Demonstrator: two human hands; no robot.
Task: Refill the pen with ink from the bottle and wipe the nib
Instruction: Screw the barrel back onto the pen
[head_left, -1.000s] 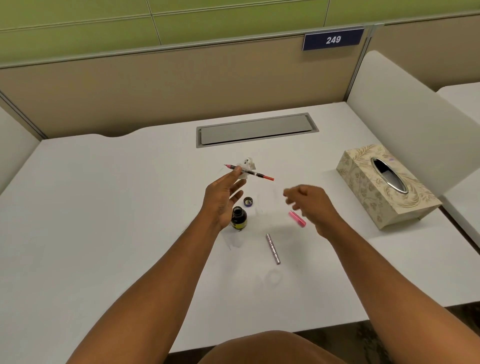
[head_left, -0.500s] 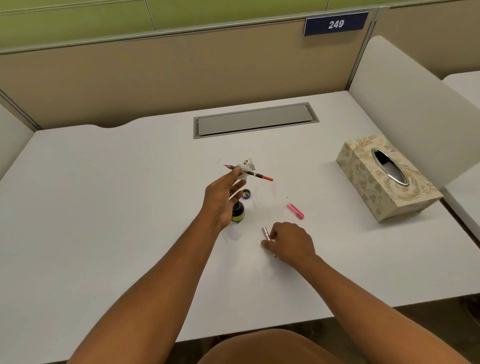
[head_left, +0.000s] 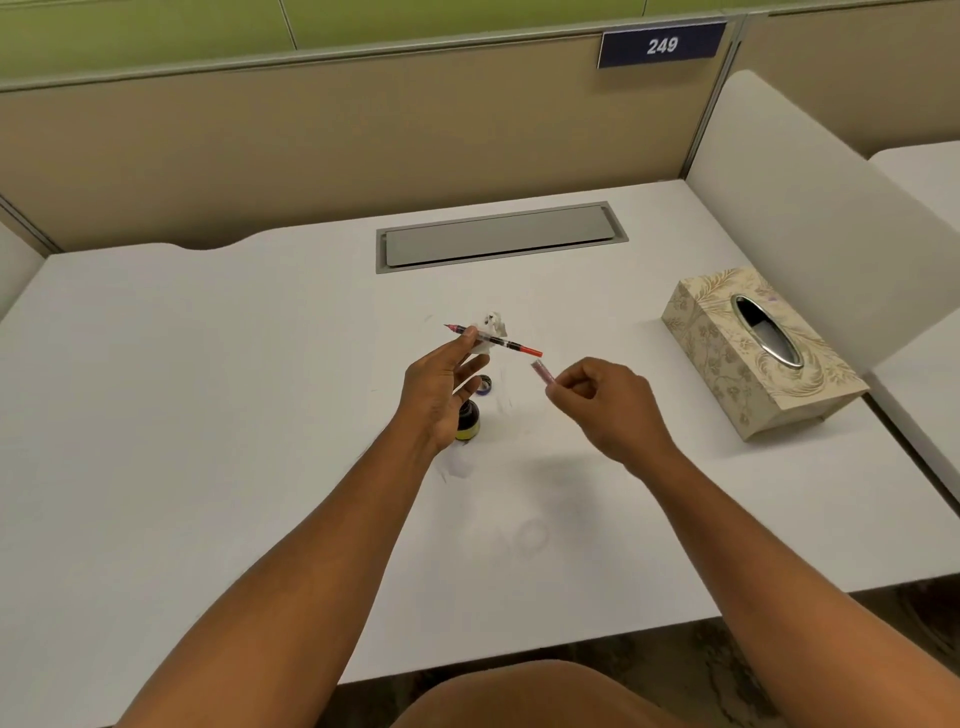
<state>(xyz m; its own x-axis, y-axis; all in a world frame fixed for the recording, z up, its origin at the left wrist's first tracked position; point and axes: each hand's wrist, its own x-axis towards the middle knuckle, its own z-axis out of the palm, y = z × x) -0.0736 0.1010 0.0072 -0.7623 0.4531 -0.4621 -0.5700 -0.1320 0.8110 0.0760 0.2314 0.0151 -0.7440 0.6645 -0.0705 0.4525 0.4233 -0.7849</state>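
My left hand (head_left: 441, 384) pinches the thin inner part of the pen (head_left: 498, 341) level above the desk, nib end to the left and red end to the right. A crumpled white tissue (head_left: 492, 326) sits at my fingertips behind the pen. My right hand (head_left: 608, 402) grips the silver pen barrel (head_left: 541, 373), its open end pointing up-left and close to the pen's red end. The small dark ink bottle (head_left: 468, 420) stands open on the desk under my left palm, partly hidden. Its blue cap (head_left: 485, 384) lies just behind it.
A patterned tissue box (head_left: 748, 348) stands at the right of the white desk (head_left: 208, 415). A grey cable hatch (head_left: 498, 236) is set into the desk at the back. A white side panel (head_left: 810, 218) rises on the right.
My right hand went down to the desk, picked up the silver barrel and lifted it toward the pen's red end. The pink piece on the desk is now hidden. My left hand stayed put.
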